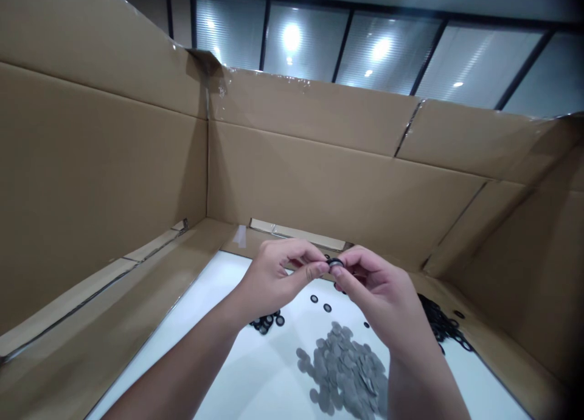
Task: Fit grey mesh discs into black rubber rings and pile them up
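Between my two hands, above the white board [219,323], is a small black ring [334,262] with a grey disc in it. My left hand [285,271] pinches its left edge between thumb and fingertips. On the opposite edge, the thumb and fingers of my right hand [376,283] are closed. Below my hands lies a heap of thin grey discs [349,371]. Two black rings with grey centres, one of them this ring [314,299], rest on the board under my hands. More ringed discs [264,324] lie clustered beneath my left wrist, partly hidden by it.
Tall cardboard walls [296,165] enclose the board at the left, back and right. A pile of black rings [440,323] sits at the right, partly behind my right wrist. Beyond the back wall are framed panes with blinds [305,37].
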A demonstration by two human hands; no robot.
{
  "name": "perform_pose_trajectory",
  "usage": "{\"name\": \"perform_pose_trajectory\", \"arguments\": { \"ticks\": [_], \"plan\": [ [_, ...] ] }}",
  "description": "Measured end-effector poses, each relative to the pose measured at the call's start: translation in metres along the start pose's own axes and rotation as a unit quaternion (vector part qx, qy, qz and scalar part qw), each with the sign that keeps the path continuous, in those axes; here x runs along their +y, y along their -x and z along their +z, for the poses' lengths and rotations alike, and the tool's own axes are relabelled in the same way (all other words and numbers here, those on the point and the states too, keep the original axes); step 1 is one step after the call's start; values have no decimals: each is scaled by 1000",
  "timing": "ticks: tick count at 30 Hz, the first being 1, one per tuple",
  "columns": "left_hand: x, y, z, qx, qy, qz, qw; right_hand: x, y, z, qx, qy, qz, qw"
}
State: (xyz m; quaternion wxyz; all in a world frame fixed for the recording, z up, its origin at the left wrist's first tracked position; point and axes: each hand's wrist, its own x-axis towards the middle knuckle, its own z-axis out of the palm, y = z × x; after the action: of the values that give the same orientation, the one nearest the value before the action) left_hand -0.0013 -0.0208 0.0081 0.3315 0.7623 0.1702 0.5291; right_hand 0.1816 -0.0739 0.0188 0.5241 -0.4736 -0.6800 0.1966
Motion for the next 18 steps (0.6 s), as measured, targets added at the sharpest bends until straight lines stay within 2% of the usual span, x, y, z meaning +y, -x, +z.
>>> {"name": "perform_pose_trajectory", "arguments": {
  "ticks": [4,9,13,15,18],
  "plan": [
    [1,1,0,-14,-7,-1,1000,-2,3,-6,-19,43,1,999],
    [-2,0,-5,-62,22,-70,995,-1,4,-12,-59,95,27,993],
    [-8,-1,-4,-75,70,-114,988,0,3,-12,-84,111,36,990],
    [-11,0,-1,-61,107,-126,984,1,2,-9,-71,89,46,992],
    [-14,0,6,-13,166,-130,977,4,-2,0,-5,22,51,998]
  ]
}}
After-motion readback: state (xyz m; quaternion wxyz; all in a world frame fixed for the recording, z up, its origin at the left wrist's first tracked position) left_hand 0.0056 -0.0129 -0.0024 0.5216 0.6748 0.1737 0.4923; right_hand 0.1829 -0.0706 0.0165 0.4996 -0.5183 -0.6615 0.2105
